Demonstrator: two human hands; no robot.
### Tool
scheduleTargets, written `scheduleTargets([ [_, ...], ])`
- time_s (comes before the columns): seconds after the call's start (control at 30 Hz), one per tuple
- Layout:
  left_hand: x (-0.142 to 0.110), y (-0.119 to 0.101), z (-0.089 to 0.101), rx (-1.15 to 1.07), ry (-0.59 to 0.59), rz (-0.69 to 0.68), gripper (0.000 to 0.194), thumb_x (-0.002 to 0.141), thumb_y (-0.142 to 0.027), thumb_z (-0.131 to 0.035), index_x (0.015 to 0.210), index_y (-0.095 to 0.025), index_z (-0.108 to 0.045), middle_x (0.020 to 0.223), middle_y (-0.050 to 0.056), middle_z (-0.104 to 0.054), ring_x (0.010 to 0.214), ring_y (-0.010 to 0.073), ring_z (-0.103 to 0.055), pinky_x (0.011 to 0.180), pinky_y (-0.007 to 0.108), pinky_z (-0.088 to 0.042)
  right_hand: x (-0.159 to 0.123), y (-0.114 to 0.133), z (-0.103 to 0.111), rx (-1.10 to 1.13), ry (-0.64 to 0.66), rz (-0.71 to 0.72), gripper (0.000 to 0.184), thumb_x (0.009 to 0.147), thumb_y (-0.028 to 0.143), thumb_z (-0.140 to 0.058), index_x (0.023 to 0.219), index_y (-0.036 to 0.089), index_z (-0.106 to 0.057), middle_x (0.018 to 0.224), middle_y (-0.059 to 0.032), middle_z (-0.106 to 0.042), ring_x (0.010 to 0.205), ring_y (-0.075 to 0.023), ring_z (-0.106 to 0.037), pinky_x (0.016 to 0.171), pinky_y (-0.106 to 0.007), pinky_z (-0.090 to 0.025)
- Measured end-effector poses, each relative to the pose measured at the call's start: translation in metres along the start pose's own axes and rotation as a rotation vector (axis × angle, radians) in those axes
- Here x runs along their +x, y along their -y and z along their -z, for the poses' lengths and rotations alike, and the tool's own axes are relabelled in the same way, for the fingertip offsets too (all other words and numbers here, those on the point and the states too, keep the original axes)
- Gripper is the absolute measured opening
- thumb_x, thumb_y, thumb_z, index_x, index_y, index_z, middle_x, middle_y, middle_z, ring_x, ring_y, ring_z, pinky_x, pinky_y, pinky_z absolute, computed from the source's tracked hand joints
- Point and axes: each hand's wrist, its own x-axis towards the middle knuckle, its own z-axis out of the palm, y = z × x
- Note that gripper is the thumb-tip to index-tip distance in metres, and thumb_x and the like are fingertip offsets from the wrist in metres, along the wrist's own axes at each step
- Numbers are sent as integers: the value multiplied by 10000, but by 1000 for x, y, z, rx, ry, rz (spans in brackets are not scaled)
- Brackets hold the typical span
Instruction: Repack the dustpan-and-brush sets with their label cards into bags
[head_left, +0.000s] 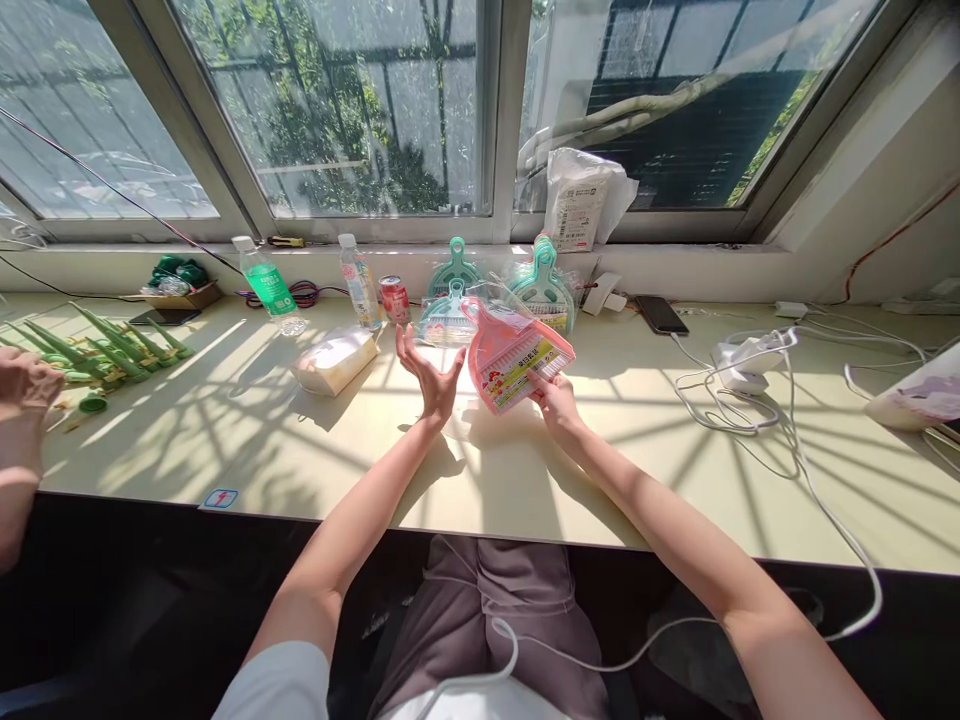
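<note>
One pink dustpan (501, 352) sits pinched in the right hand (556, 402) — left hand (433, 378) spreads open, left of it — green dustpans (543, 288) far.

White sleeve (281, 683), mauve-brown trousers (529, 603)

Pale yellow counter (285, 460), long, striped with sunlight and shadow. Clock read from its middle, far edge at twelve. Nine: cluster of green pointed pieces (120, 345). Ten: small cardboard box (193, 297), green-labelled bottle (270, 288), pale soft pack (335, 362) nearer middle. Eleven: second bottle (360, 285), red can (394, 300) just beside. Twelve to one: wrapped teal dustpan sets (544, 288). Two: dark phone (661, 315). Three: corded white charger (741, 368). Eight, front edge: numbered tag (221, 498).
</note>
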Motion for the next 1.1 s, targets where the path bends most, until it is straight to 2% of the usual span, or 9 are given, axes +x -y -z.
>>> scheduleTargets([
  [0.03,5,-1,2,-128,5,140,954,916,-601,-869,1701,-283,-431,1851,182,-342,1772,356,-218,1427,598,-197,0,1,0,9,-2,3,469,606,401,-1044,926,238,-742,956,-56,-867,1020,-295,-832,922,-449,-722],
  [0.1,12,-2,5,-406,149,403,856,967,-622,-799,1673,-275,-462,1792,187,-457,1725,349,-355,1388,583,-318,0,3,0,24,-7,6,485,587,410,-1048,927,241,-746,965,-50,-870,1028,-294,-830,933,-446,-719],
  [0.2,10,-2,1,-695,407,594,698,967,-569,-782,1547,-222,-608,1606,184,-668,1599,370,-550,1320,570,-439,-2,3,-3,12,11,-1,495,581,428,-1047,922,243,-739,953,-50,-867,1037,-302,-831,942,-450,-718],
  [0.4,-22,-4,-20,-755,740,624,629,852,-472,-892,1398,-200,-737,1408,162,-796,1434,433,-680,1233,616,-517,-2,-2,-4,-27,-43,-27,451,646,417,-1020,910,267,-688,944,-59,-855,1075,-314,-835,915,-440,-732],
  [0.6,-32,-4,-21,-750,799,573,527,855,-460,-903,1334,-270,-789,1439,141,-784,1387,421,-701,1237,620,-517,1,-8,0,-22,-71,20,457,682,461,-996,958,282,-679,991,-66,-849,1162,-341,-815,935,-470,-740],
  [0.77,-39,2,-20,-709,1033,664,542,883,-437,-898,1380,-259,-776,1443,149,-783,1333,374,-742,1193,556,-548,4,-7,7,-48,-117,10,435,688,481,-964,945,287,-673,973,-62,-837,1143,-331,-810,939,-453,-732],
  [0.83,-39,2,-24,-734,1022,649,568,890,-544,-876,1374,-261,-781,1464,156,-774,1352,383,-733,1201,573,-546,5,-6,11,-81,-87,13,420,698,496,-942,932,298,-655,961,-62,-832,1155,-339,-806,938,-469,-731],
  [0.97,-31,-2,-28,-741,830,630,667,893,-766,-755,1344,-276,-789,1395,152,-803,1426,429,-683,1245,623,-509,4,-2,14,-132,7,4,382,713,494,-906,935,311,-655,1009,-66,-836,1215,-346,-790,976,-506,-718],
  [1.1,-27,-11,-22,-816,690,668,865,990,-909,-449,1467,-239,-716,1417,154,-790,1466,409,-654,1293,613,-453,2,3,6,-117,36,-81,334,729,427,-918,929,309,-678,1016,-55,-842,1190,-336,-804,975,-501,-723],
])
